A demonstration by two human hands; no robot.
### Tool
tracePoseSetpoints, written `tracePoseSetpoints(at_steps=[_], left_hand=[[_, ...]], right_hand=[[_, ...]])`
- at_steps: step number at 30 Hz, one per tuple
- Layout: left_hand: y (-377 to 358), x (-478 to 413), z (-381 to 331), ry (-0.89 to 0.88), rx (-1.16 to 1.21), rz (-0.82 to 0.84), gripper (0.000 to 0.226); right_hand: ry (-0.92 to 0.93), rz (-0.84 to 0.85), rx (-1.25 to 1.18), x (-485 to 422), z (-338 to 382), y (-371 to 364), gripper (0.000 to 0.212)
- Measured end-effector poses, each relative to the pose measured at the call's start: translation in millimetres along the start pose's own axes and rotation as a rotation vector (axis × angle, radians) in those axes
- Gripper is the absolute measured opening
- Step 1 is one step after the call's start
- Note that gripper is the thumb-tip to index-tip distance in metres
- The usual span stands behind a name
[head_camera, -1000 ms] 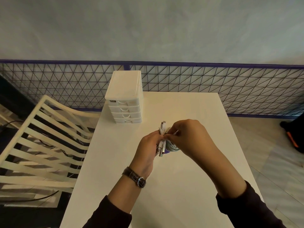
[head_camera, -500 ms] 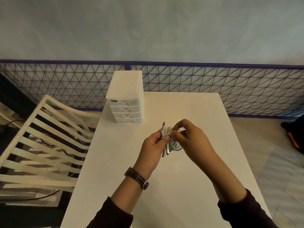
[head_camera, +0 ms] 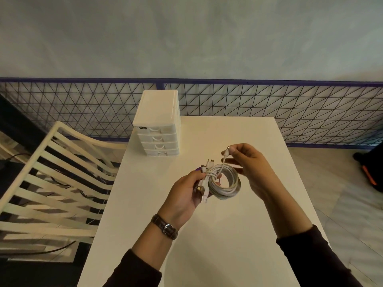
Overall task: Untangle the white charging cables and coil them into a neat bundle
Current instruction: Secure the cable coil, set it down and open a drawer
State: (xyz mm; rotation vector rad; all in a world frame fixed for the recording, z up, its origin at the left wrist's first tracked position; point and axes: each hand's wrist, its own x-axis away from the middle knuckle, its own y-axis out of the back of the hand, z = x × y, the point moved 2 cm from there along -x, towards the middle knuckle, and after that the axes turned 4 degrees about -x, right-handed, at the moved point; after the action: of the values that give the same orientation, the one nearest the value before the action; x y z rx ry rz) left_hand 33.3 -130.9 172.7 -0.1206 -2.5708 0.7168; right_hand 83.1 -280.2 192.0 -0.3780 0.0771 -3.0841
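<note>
Gripping the coil of white cables (head_camera: 227,186) above the table (head_camera: 145,204), the left hand (head_camera: 184,195) clamps the gathered plugs (head_camera: 202,188) at the coil's 9 o'clock side. The right hand (head_camera: 252,168) pinches one loose cable end (head_camera: 226,155) at the coil's 12 o'clock. A small drawer unit (head_camera: 157,123) stands at 11 o'clock, and a slatted chair (head_camera: 51,183) at 9 o'clock.

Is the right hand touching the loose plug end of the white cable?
Touching. The head view shows the right hand pinching the plug end above the coil.
</note>
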Motion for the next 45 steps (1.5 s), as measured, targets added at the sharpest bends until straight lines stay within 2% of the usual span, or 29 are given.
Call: tracePoseSetpoints(at_steps=[3, 8, 13, 18, 22, 26, 28, 30, 34, 39, 42, 45], left_hand=[[0.9, -0.7, 2.6, 0.011, -0.008, 0.047, 0.024], [8.8, -7.6, 2.2, -0.007, -0.104, -0.071, 0.018], [15.7, -10.4, -0.4, -0.019, -0.079, -0.08, 0.022], [21.7, -17.6, 6.4, 0.027, -0.076, -0.068, 0.024], [32.8, -29.1, 17.8, 0.068, -0.202, -0.046, 0.028], [43.0, -51.1, 31.3, 0.137, -0.461, -0.062, 0.031], [45.3, -65.3, 39.1, 0.154, -0.588, -0.116, 0.022], [49.6, -83.9, 51.6, 0.166, -0.616, -0.166, 0.015], [69.4, -122.3, 80.3, 0.206, -0.704, -0.283, 0.035], [88.4, -144.1, 100.4, 0.261, -0.691, -0.371, 0.031], [93.2, -148.1, 109.6, 0.29, -0.642, -0.379, 0.029], [96.9, -150.0, 119.3, 0.317, -0.632, -0.389, 0.027]], right_hand=[[-0.071, 0.035, -0.076, 4.2, -7.4, -6.0, 0.014], [-0.116, 0.033, 0.043, 11.0, -19.3, -9.5, 0.026], [-0.206, 0.176, 0.077, 14.4, -28.8, 0.0, 0.042], [-0.24, 0.134, -0.029, 14.8, -46.0, 7.5, 0.024], [-0.28, 0.099, -0.105, 13.8, -62.7, 11.1, 0.015], [-0.324, -0.008, -0.171, 7.0, -92.5, 14.9, 0.011], [-0.33, -0.075, -0.161, -1.1, -109.2, 18.1, 0.01], [-0.343, -0.13, -0.163, -13.1, -128.1, 22.7, 0.016], [-0.412, -0.252, -0.214, -45.6, -169.9, 40.6, 0.031], [-0.463, -0.509, -0.353, -94.9, -210.5, 69.2, 0.045], [-0.446, -0.599, -0.236, -111.9, -229.4, 78.4, 0.04], [-0.391, -0.625, 0.148, -114.2, -249.7, 88.3, 0.023]])
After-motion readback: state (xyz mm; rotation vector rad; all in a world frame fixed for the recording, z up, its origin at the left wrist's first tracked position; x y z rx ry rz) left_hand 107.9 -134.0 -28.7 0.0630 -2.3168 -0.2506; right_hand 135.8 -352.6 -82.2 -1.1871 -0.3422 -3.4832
